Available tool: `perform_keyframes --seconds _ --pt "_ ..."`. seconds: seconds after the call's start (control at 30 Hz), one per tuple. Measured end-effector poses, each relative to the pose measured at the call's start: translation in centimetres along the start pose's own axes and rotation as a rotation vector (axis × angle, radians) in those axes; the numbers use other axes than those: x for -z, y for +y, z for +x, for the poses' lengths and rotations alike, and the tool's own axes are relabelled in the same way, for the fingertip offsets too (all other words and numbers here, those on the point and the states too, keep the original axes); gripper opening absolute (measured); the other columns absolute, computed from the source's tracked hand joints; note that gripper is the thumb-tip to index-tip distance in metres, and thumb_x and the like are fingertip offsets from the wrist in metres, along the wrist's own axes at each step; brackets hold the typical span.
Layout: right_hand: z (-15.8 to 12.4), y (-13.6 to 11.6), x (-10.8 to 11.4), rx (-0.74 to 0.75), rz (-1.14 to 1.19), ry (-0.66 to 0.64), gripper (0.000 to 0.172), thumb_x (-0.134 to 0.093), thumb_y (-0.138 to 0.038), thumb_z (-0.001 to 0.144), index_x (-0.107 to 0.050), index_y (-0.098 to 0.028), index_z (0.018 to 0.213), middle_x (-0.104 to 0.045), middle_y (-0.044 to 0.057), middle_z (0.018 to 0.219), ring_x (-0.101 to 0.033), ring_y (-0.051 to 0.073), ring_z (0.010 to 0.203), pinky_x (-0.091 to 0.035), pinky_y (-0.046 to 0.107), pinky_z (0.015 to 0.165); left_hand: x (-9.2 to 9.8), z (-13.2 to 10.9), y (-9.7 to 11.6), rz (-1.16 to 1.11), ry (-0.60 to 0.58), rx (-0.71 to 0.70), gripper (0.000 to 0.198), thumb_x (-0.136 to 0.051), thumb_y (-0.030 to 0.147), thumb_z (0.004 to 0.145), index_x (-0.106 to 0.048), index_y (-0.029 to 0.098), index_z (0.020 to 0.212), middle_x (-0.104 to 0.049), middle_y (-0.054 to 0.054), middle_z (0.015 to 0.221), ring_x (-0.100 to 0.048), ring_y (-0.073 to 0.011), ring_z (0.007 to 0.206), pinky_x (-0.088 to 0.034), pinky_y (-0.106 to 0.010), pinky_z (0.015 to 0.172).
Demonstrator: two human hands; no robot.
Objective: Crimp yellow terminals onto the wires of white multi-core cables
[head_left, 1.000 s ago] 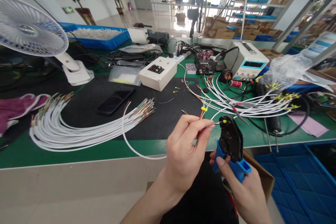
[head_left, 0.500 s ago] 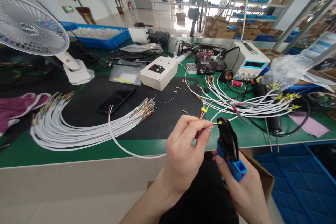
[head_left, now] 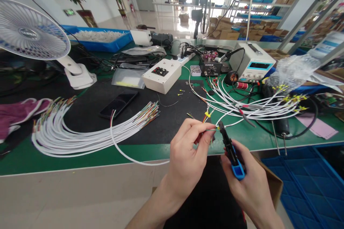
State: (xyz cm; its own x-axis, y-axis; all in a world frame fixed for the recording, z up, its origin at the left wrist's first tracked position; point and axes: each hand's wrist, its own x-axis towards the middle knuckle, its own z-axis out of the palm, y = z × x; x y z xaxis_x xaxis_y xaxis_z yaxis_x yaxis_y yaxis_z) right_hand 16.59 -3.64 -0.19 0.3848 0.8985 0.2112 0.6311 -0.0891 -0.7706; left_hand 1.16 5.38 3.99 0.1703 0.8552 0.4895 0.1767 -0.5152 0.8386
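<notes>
Between thumb and fingertips, my left hand (head_left: 189, 150) pinches a thin wire of a white cable (head_left: 139, 158), whose length trails out to the left. At the wire's tip is a small yellow ferrule (head_left: 217, 128), right at the jaws of a crimping tool (head_left: 229, 146); I cannot tell whether the jaws grip it. My right hand (head_left: 248, 179) is wrapped round the tool's blue handles. Just beyond my left fingers, other wires carry yellow ferrules (head_left: 207, 114). Two loose yellow ferrules (head_left: 180, 92) lie on the black mat (head_left: 172, 128).
A bundle of white cables (head_left: 88, 137) curves across the left, beside a phone (head_left: 119, 103). Cables with yellow ends (head_left: 258, 112) lie at right. Behind stand a switch box (head_left: 162, 75), a power supply (head_left: 252, 62) and a fan (head_left: 29, 32). Blue crates (head_left: 303, 182) sit below right.
The crimping tool has turned to a narrower, edge-on view, and its jaws have shifted slightly left. My left hand keeps its pinch on the wire, almost in the same place.
</notes>
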Motion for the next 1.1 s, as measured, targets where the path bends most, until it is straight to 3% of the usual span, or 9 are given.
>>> perform_keyframes --seconds 0.07,0.17,0.57,1.1 --pt "0.6 0.4 0.0 0.097 -0.061 -0.031 0.042 -0.059 -0.031 0.092 -0.059 -0.026 0.133 -0.071 0.01 0.123 -0.071 0.031 0.107 -0.056 0.043 0.093 0.2 -0.1 -0.1 -0.042 -0.019 0.041 0.015 -0.066 0.018 0.101 -0.076 0.024 0.11 -0.067 -0.002 0.102 -0.063 -0.0119 0.081 -0.049 -0.021 0.067" --pt "1.0 0.8 -0.2 0.147 -0.093 -0.075 0.048 -0.058 -0.023 0.089 -0.054 -0.025 0.138 -0.067 0.012 0.125 -0.067 0.032 0.111 -0.055 0.044 0.093 0.5 -0.3 -0.2 -0.104 -0.029 0.1 0.013 -0.066 0.02 0.102 -0.076 0.025 0.109 -0.066 -0.002 0.1 -0.063 -0.0136 0.084 -0.049 -0.023 0.069" --pt "0.5 0.5 -0.8 0.067 -0.108 -0.118 0.07 -0.054 -0.007 0.08 -0.045 -0.031 0.145 -0.063 0.008 0.135 -0.063 0.031 0.122 -0.051 0.047 0.102 0.7 -0.3 0.2 -0.097 -0.037 0.194 0.01 -0.06 0.025 0.105 -0.069 0.023 0.099 -0.057 -0.002 0.095 -0.055 -0.0143 0.083 -0.044 -0.025 0.073" --pt "0.9 1.1 -1.6 0.127 -0.083 -0.06 0.058 -0.057 -0.011 0.083 -0.05 -0.029 0.138 -0.062 0.008 0.125 -0.062 0.03 0.116 -0.051 0.047 0.096 0.5 -0.3 0.3 -0.032 0.016 0.162 0.009 -0.064 0.019 0.103 -0.071 0.023 0.098 -0.055 0.002 0.091 -0.051 -0.0089 0.073 -0.042 -0.021 0.065"
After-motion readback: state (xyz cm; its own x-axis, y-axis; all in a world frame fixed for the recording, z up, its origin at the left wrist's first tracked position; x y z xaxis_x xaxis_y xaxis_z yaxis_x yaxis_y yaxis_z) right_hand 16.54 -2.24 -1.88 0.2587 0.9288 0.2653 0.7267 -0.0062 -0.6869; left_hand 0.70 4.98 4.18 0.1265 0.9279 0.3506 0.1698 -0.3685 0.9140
